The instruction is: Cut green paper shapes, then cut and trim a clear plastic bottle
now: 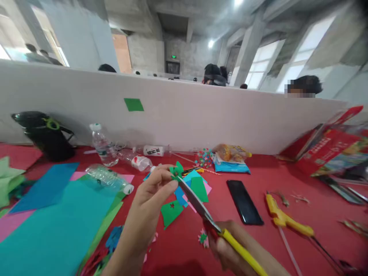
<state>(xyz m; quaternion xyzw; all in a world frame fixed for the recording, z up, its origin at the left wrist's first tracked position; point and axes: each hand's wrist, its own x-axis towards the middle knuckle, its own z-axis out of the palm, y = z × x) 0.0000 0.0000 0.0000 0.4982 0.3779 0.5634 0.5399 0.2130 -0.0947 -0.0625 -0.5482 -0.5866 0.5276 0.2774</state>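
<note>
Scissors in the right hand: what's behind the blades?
Paper pieces on the red table: green paper, blue paper and pink paper show around the scissors. Whatever's directly behind the blades is covered.

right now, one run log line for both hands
left hand: pinching green paper piece | right hand: holding scissors | scissors: pointed at green paper piece

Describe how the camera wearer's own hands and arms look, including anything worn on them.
Both the left hand and right hand are ungloved, with five-fingered human shapes. No sleeve shows on the left forearm or the visible part of the right forearm. No watch or bracelet is visible.
</note>
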